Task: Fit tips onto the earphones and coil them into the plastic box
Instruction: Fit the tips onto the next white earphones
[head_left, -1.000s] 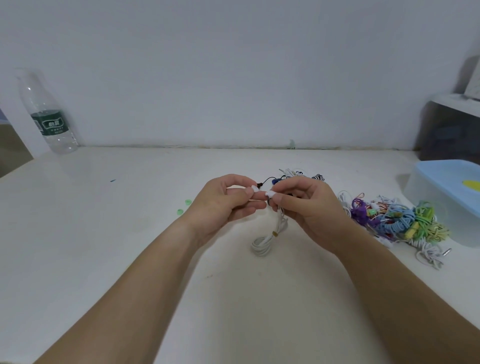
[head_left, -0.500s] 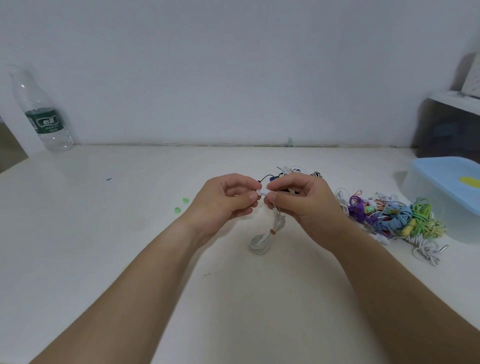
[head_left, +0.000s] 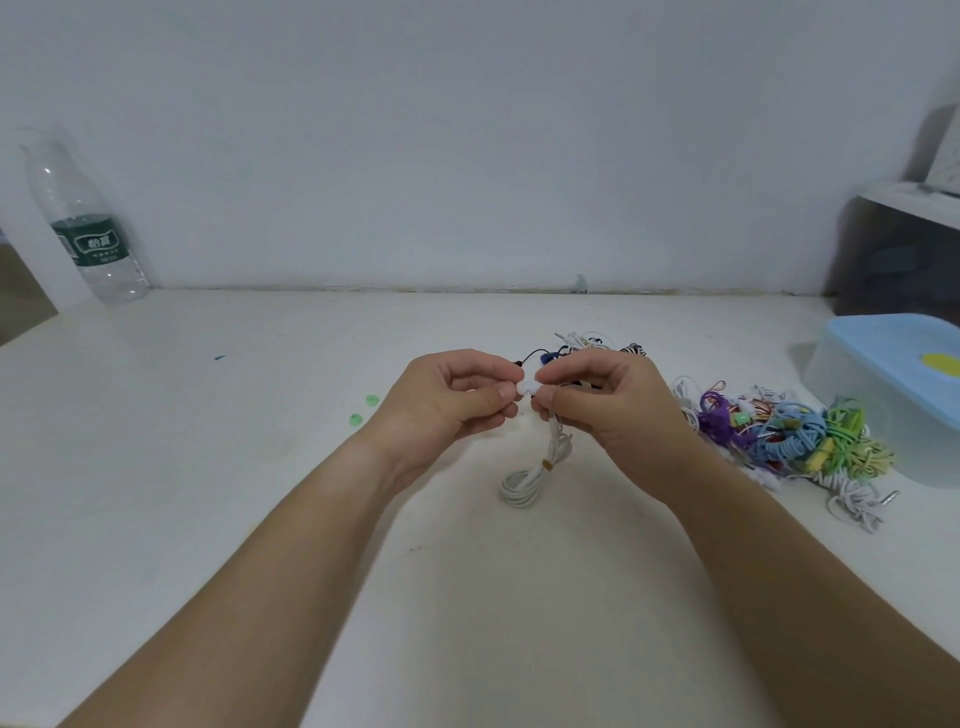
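Observation:
Both hands meet above the middle of the white table (head_left: 208, 519). My left hand (head_left: 447, 405) pinches a small white tip (head_left: 523, 388) between thumb and forefinger. My right hand (head_left: 608, 410) pinches a white earbud against that tip. The white earphone's cable (head_left: 530, 475) hangs down from my right hand to a tied coil lying on the table. The plastic box (head_left: 893, 410) with a light blue lid stands at the right edge.
A pile of coloured earphones (head_left: 789, 436) lies between my right hand and the box. More dark and white earphones (head_left: 576, 345) lie behind my hands. Two small green tips (head_left: 363, 409) sit left of my left hand. A water bottle (head_left: 85, 223) stands far left by the wall.
My hands have drawn closer together, bringing the white tip against the earbud. The coil on the table has stayed in place.

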